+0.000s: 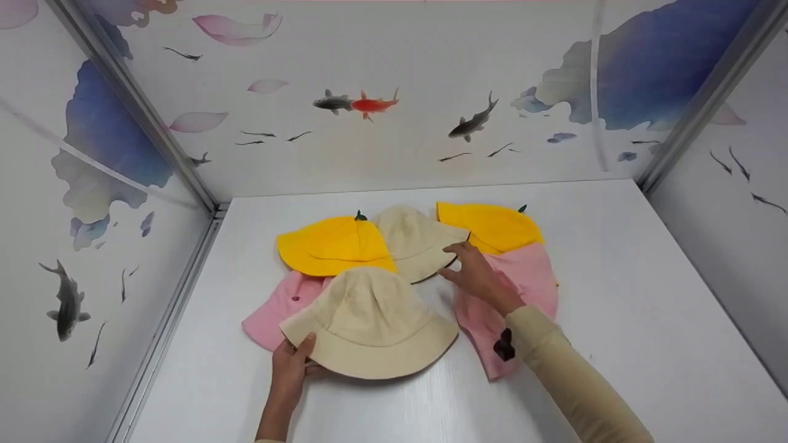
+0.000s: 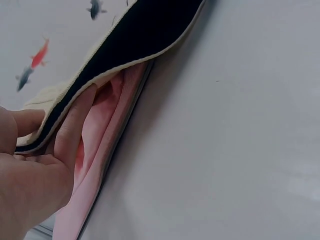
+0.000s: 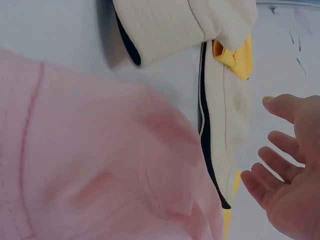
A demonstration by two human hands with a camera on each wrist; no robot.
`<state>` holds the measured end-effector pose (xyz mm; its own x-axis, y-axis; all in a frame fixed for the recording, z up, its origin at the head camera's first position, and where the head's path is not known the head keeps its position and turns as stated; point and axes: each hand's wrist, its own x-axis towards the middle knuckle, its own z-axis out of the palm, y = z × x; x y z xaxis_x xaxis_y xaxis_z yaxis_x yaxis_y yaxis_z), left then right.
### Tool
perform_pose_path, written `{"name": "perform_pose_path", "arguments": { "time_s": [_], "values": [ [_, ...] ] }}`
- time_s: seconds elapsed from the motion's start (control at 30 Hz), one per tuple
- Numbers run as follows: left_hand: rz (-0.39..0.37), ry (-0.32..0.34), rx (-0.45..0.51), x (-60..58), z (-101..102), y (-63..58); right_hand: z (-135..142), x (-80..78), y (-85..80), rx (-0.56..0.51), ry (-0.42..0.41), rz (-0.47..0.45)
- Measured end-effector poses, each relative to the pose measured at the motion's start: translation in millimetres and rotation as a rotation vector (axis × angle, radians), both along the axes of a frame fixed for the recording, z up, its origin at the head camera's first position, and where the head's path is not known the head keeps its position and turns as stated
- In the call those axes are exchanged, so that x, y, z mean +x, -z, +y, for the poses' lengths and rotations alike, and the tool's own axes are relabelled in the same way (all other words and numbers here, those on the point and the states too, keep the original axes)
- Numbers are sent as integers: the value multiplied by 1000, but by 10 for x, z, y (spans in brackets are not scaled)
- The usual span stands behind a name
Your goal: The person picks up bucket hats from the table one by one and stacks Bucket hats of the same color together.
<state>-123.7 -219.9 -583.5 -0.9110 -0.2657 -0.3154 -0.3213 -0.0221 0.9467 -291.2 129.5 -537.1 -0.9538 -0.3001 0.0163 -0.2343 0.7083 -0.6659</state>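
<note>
My left hand (image 1: 288,372) pinches the left end of the brim of a front beige bucket hat (image 1: 375,320), thumb on top and fingers beneath. In the left wrist view that brim is lifted, showing a dark lining (image 2: 150,25) over a pink hat (image 2: 90,185). My right hand (image 1: 475,274), fingers apart and loosely bent, hovers by the right brim of a second beige hat (image 1: 409,237). The right wrist view shows nothing in that hand (image 3: 290,175). Below its wrist lies a pink hat (image 1: 532,280) with a dark bow-like ornament (image 1: 505,346).
A yellow hat (image 1: 332,246) with a green leaf lies at left, overlapping a pink hat (image 1: 277,317). Another yellow hat (image 1: 492,226) is at back right, partly under the right pink one. Printed panels (image 1: 394,147) wall the white table (image 1: 628,307) at the back and sides.
</note>
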Motion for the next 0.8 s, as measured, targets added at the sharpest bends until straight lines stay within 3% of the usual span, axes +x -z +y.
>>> {"name": "perform_pose_path", "arguments": {
  "time_s": [0.27, 0.43, 0.63, 0.8],
  "values": [
    [-41, -2, -39, 12, -69, -8, 63, -282, -102, -16, 30, -215],
    [-37, -11, -22, 0, -28, 25, 151, -427, -160, -28, 104, -329],
    [-52, -20, -27, 25, -39, 33, 194, -510, -103, -65, 177, -441],
    [-53, -9, -28, 7, -52, 81, 255, -539, -44, -122, 213, -475]
  ]
}}
